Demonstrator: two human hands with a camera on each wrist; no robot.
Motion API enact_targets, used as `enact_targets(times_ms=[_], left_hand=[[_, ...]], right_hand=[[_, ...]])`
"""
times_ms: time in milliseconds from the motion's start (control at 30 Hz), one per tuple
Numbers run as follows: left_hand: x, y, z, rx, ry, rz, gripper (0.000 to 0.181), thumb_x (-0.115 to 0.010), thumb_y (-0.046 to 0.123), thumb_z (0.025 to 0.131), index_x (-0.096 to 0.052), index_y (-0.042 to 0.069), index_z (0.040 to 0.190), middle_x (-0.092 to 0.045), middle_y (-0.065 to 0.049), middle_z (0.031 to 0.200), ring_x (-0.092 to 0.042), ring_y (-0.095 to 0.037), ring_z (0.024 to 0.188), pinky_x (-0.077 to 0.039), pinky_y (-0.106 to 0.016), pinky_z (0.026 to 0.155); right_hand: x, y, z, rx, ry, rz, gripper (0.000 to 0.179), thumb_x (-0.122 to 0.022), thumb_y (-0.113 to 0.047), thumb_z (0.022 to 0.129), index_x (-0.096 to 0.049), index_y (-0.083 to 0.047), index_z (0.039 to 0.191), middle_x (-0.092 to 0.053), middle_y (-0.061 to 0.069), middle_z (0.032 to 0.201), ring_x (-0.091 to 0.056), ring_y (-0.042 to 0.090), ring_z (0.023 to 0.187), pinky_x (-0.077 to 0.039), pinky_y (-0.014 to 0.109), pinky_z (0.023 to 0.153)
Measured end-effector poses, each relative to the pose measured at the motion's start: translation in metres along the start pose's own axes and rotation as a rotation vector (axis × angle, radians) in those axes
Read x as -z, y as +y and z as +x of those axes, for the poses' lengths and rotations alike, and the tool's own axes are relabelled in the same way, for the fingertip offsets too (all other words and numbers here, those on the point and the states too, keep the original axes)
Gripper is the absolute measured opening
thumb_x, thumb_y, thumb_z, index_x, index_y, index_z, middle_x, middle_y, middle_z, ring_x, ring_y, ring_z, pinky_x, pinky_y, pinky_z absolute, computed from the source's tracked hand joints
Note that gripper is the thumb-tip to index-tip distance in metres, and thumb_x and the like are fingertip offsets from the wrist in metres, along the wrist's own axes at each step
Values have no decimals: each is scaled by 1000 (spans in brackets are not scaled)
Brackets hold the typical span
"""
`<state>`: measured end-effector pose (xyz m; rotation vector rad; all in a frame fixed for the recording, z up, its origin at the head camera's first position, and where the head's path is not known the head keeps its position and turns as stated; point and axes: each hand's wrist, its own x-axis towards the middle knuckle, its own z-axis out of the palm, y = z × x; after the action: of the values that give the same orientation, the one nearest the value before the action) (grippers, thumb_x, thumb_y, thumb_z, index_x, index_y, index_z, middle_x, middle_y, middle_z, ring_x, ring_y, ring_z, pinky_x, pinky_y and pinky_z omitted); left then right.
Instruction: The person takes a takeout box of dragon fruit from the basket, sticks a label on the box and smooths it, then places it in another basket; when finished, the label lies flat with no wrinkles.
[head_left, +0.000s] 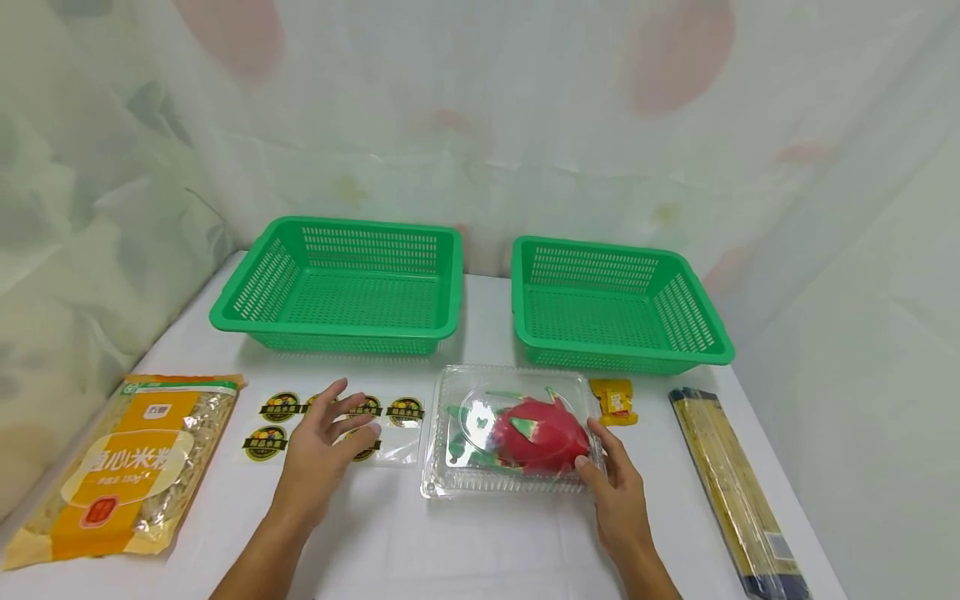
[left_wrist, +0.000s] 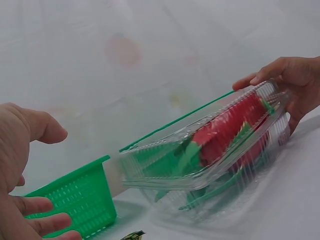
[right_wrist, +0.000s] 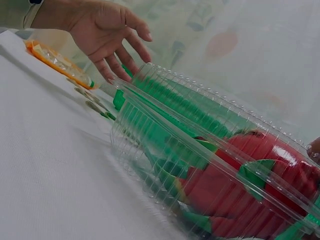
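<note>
A clear plastic clamshell box (head_left: pixel 467 479) stands on the white table with its lid down. Inside it lies a red dragon fruit (head_left: pixel 551 433) with green scales. My right hand (head_left: pixel 618 492) grips the box's right side, thumb on the near edge and fingers behind; the left wrist view shows this hand (left_wrist: pixel 299 80) at the box's far end. Fingers spread, my left hand (head_left: pixel 324 442) hovers over a sheet of round fruit stickers (head_left: pixel 405 410), holding nothing. The right wrist view shows that left hand (right_wrist: pixel 107 37) beyond the box's other end. It hides part of the stickers.
Two green baskets, a left one (head_left: pixel 337 337) and a right one (head_left: pixel 622 354), stand behind the box. A bag of rice noodles (head_left: pixel 131 467) lies at the left. To the right are a small yellow packet (head_left: pixel 615 402) and a long wrapped bundle of thin sticks (head_left: pixel 738 492).
</note>
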<state>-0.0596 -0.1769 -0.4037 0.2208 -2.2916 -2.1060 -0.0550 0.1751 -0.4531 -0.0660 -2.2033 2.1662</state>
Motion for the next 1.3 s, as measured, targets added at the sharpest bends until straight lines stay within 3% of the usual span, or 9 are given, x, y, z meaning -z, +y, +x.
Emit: enact_targets(times_ms=[433, 767, 1000, 1300], left_hand=[[25, 2, -1, -14, 104, 23, 85, -73, 18, 89, -19, 15, 155, -40, -12, 142, -49, -21, 119, -46, -15, 82], [42, 2, 1, -22, 206, 44, 83, -72, 16, 89, -20, 15, 154, -41, -12, 140, -50, -18, 115, -45, -13, 81], [54, -1, 7, -41, 308, 145, 80, -71, 18, 90, -23, 17, 154, -44, -13, 142, -48, -22, 117, -43, -11, 80], [65, -11, 11, -17, 371, 170, 80, -72, 16, 89, -24, 18, 154, -44, -12, 143, -45, -24, 119, -43, -11, 78]], right_hand=[[0, 5, 2, -31, 16, -33, 53, -62, -13, 95, -42, -15, 144, -32, 1, 149, -29, 26, 132, -46, 23, 88], [-1, 5, 1, 2, 6, -8, 52, -60, -9, 96, -41, -9, 144, -30, 8, 150, -28, 30, 133, -44, 21, 89], [0, 3, -1, -12, 15, -7, 52, -60, -9, 96, -41, -12, 144, -30, 3, 149, -24, 27, 136, -43, 20, 91], [1, 2, -1, -6, -2, -8, 54, -60, -10, 96, -39, -8, 146, -29, 7, 150, -23, 30, 135, -43, 20, 90]])
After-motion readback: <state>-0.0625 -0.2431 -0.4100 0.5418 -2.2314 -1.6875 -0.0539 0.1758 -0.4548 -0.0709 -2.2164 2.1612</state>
